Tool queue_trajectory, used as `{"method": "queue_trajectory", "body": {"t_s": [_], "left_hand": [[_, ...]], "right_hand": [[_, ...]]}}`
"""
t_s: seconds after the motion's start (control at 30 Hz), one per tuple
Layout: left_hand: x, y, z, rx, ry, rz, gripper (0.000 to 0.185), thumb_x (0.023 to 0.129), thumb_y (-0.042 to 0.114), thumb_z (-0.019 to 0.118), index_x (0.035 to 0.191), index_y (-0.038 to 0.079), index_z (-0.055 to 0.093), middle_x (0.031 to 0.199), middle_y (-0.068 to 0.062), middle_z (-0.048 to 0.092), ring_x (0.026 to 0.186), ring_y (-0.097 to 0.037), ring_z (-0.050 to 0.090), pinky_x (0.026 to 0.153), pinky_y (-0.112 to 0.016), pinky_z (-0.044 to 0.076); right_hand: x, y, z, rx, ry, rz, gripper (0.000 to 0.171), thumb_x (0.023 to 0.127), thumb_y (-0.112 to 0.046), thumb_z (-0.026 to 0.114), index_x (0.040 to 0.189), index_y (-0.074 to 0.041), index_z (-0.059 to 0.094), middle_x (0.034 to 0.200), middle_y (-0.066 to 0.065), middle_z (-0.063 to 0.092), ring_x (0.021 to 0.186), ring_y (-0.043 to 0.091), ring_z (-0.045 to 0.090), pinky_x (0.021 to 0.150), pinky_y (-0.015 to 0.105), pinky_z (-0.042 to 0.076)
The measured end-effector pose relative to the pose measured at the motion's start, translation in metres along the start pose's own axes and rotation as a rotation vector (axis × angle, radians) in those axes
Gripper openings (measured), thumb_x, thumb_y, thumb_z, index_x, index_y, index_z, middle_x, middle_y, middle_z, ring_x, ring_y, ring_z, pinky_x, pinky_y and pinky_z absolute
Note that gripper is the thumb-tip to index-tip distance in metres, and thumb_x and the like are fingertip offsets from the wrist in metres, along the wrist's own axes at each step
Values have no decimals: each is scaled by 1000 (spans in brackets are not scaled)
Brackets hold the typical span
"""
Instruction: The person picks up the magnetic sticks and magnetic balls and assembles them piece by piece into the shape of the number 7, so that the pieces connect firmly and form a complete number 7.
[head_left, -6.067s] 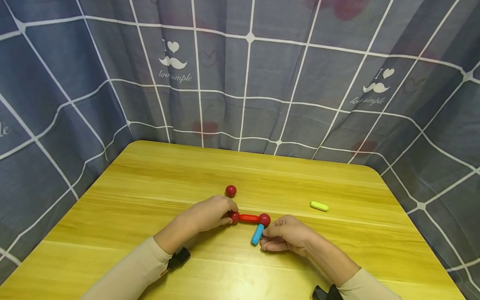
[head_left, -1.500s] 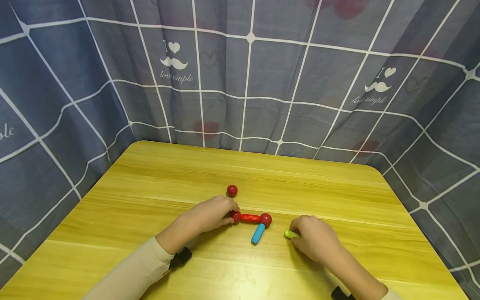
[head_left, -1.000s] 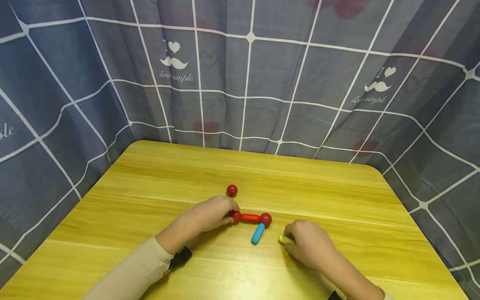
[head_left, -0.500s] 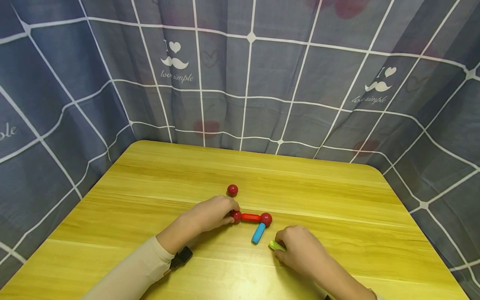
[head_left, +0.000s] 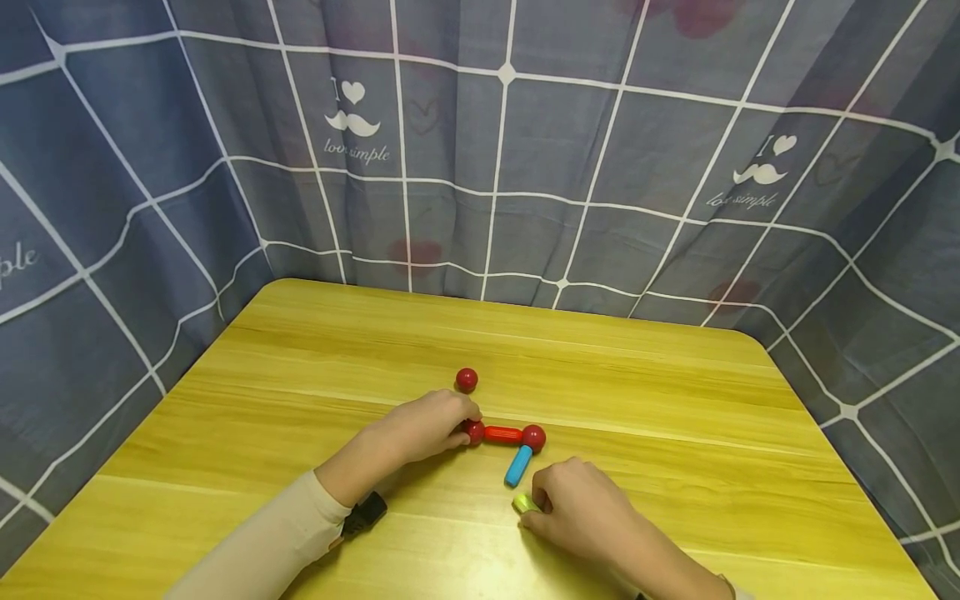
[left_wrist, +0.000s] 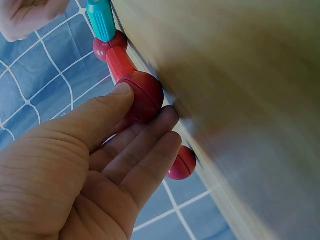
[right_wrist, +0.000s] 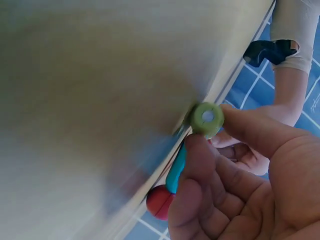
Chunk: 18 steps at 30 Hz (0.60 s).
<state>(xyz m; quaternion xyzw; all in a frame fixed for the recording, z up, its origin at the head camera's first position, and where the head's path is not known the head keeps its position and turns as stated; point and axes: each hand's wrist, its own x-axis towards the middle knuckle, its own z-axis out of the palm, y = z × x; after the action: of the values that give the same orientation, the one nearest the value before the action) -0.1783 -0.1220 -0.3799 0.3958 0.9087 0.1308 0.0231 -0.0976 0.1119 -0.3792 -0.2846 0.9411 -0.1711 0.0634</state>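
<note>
Yellow-green plastic rod (head_left: 524,502) sits pinched in your right hand (head_left: 581,517) near the wooden desk's (head_left: 675,400) front edge, while your left hand (head_left: 423,427) pinches the red ball (head_left: 473,432).

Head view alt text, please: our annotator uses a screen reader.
On a wooden table, the left hand pinches a red ball joined to a red rod, second ball and blue rod; the right hand holds a green rod.
</note>
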Motion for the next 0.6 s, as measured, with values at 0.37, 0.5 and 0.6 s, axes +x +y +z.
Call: {"method": "queue_trajectory", "body": {"t_s": [0.37,0.5,0.6], "left_hand": [[0,0,0,1,3,8,9,81,16,69,87,13,63,79,7,57,70,-5,49,65,-19,44],[1,-1,2,2,7,12,8,81,17,69,86,14,63,78,8,56,69,-4,49,64,-19,44],[1,-1,2,6,10,11,8,81,17,69,85,14,63,77,9,55,68,-5,49,63,-18,43]], "right_hand": [[7,-7,6,16,-15,1,43,77,-39,67,45,-25,44,37,-18,30,34,-3,23,33,18,21],[11,-7,7,22,-20,26,45,79,-39,65,44,-24,41,37,-18,26,33,-3,20,33,17,17],[14,-6,7,28,-22,43,48,80,-39,64,42,-24,39,37,-17,22,33,-3,17,33,16,14]]}}
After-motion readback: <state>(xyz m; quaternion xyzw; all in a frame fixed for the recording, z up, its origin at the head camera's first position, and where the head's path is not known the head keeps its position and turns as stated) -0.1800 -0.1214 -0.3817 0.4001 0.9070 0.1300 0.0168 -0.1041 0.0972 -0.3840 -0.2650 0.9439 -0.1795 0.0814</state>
